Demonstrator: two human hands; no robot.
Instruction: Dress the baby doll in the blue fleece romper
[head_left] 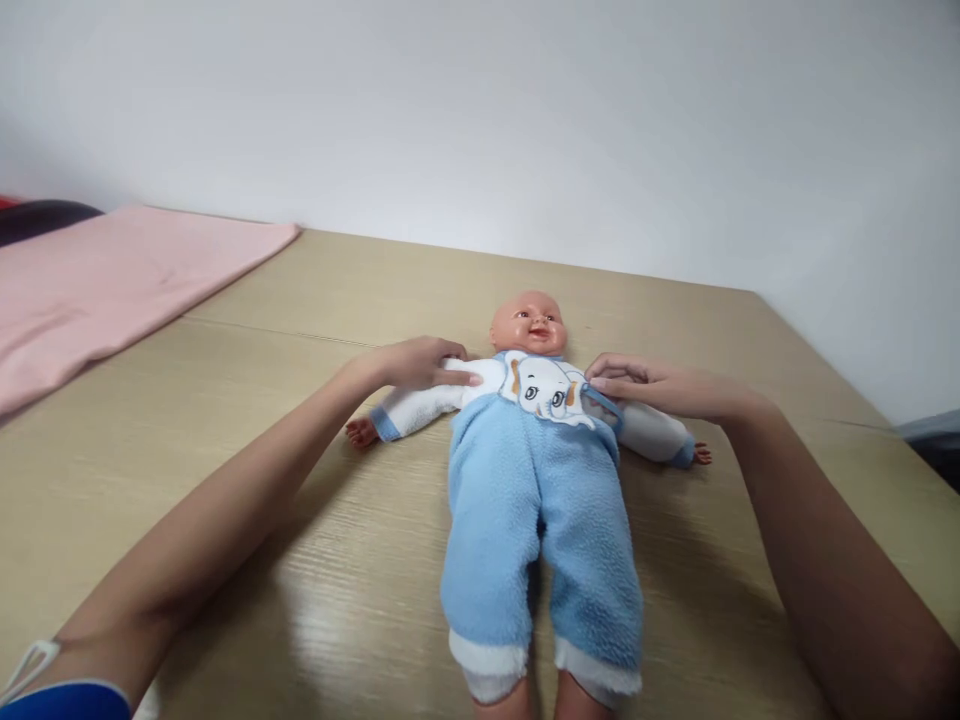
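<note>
A baby doll (528, 322) lies on its back on the wooden table (225, 420), head away from me. It wears a blue fleece romper (536, 520) with white sleeves and an elephant picture on the chest. My left hand (420, 362) rests on the doll's shoulder on the left side of the view, fingers closed on the white fabric. My right hand (626, 382) pinches the romper's blue strap at the other shoulder. Both of the doll's arms stick out sideways under my hands.
A pink cloth (97, 285) lies spread on the table's far left. A dark rounded object (37, 215) shows behind it. A white wall runs along the table's far edge. The table's right edge drops off at the right.
</note>
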